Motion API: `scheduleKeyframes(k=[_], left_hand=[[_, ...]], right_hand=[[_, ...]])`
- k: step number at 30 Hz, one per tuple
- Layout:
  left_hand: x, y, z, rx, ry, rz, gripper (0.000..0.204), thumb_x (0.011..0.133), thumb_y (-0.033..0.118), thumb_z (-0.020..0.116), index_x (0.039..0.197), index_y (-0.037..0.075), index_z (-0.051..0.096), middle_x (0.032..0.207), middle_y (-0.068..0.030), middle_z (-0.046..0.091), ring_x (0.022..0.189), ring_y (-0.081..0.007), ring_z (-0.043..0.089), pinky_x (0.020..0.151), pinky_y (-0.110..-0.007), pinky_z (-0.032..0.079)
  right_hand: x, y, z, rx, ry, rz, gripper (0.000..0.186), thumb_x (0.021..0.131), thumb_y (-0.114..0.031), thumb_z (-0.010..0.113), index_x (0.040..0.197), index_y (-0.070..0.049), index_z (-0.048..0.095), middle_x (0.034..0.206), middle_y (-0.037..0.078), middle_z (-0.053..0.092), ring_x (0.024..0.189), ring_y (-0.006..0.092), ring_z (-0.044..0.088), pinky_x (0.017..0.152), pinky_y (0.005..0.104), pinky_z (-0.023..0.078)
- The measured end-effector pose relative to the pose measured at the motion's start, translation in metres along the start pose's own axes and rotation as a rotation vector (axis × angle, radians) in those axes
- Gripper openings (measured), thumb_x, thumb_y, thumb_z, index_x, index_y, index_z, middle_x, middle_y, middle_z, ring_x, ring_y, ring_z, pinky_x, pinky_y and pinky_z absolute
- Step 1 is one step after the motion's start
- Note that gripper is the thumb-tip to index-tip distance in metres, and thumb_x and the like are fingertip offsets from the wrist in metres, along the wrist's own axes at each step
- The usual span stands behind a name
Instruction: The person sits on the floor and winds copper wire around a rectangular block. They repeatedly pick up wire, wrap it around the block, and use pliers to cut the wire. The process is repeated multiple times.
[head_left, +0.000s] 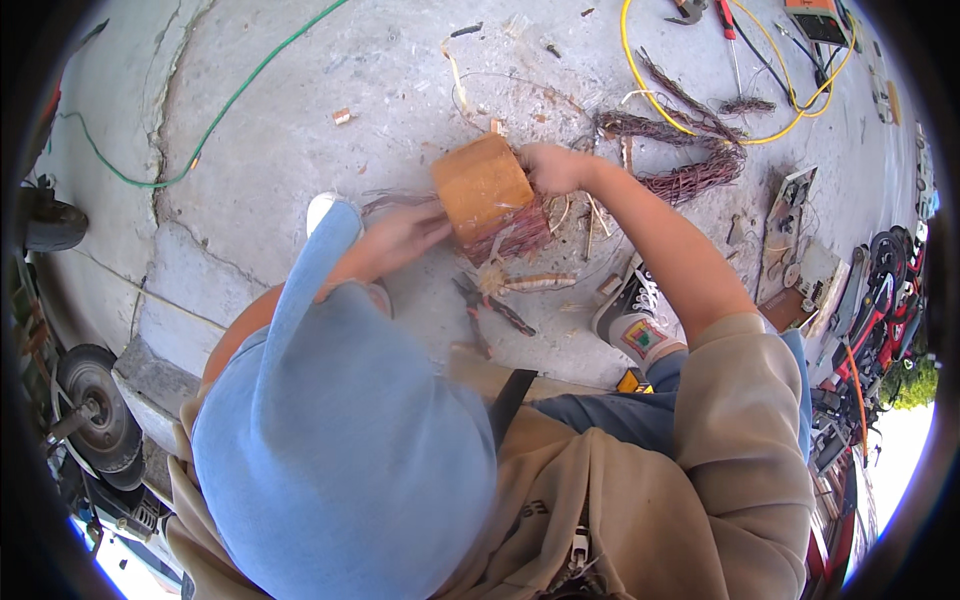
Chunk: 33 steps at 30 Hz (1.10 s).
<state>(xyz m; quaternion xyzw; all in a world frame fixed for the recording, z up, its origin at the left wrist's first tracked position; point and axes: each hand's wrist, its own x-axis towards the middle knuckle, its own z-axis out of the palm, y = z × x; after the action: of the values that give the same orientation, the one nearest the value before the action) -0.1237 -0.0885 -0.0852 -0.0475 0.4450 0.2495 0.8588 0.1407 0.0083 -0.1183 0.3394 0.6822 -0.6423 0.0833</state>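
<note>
A rust-brown, drum-shaped metal core [484,186] with reddish copper wire strands [508,236] bunched at its near end sits tilted between my hands. My left hand [405,240] is at its left side, its fingers slightly blurred and pressed against the core and the wire there. At the core's upper right edge my right hand [557,169] is closed, with the fingertips hidden behind the rim. Loose wire strands [390,199] stick out to the left, above my left hand. Below the core, pliers with red and black handles [492,305] lie on the concrete.
A long bundle of copper wire [690,172] lies right of my right hand. A yellow hose [640,75], a hammer [688,11] and a screwdriver [730,35] are beyond it. A green hose [250,82] curves at far left; a wheel [98,408] stands nearer. My shoe [632,305] is beside the pliers.
</note>
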Motion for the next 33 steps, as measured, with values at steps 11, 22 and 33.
scheduleKeyframes(k=[11,22,33], left_hand=[[-0.052,0.035,-0.007,0.935,0.211,0.03,0.027,0.094,0.023,0.058,0.112,0.002,0.06,0.094,-0.009,0.065,0.085,-0.0125,0.063,0.075,-0.024,0.052],[-0.015,0.051,0.132,1.928,-0.303,1.046,0.042,0.097,0.036,0.05,0.125,0.005,0.056,0.116,-0.0166,0.06,0.113,-0.0283,0.055,0.094,-0.039,0.044],[-0.076,0.09,0.213,1.371,-0.072,0.51,0.057,0.101,0.042,0.035,0.054,0.011,0.039,0.043,-0.0052,0.043,0.055,-0.0184,0.056,0.082,-0.038,0.053]], right_hand=[[-0.244,-0.114,-0.179,-0.57,0.421,0.416,0.029,0.088,-0.024,0.066,0.076,0.001,0.057,0.061,0.002,0.049,0.057,0.0102,0.045,0.053,0.0294,0.037],[-0.4,-0.287,-0.162,-0.223,0.877,0.108,0.024,0.1,-0.028,0.05,0.099,-0.005,0.057,0.063,-0.009,0.032,0.052,0.0012,0.023,0.05,0.0189,0.018],[-0.344,-0.209,-0.064,0.275,1.211,-0.015,0.029,0.095,-0.034,0.06,0.093,-0.005,0.062,0.062,-0.008,0.04,0.054,0.0013,0.031,0.051,0.0189,0.023]])
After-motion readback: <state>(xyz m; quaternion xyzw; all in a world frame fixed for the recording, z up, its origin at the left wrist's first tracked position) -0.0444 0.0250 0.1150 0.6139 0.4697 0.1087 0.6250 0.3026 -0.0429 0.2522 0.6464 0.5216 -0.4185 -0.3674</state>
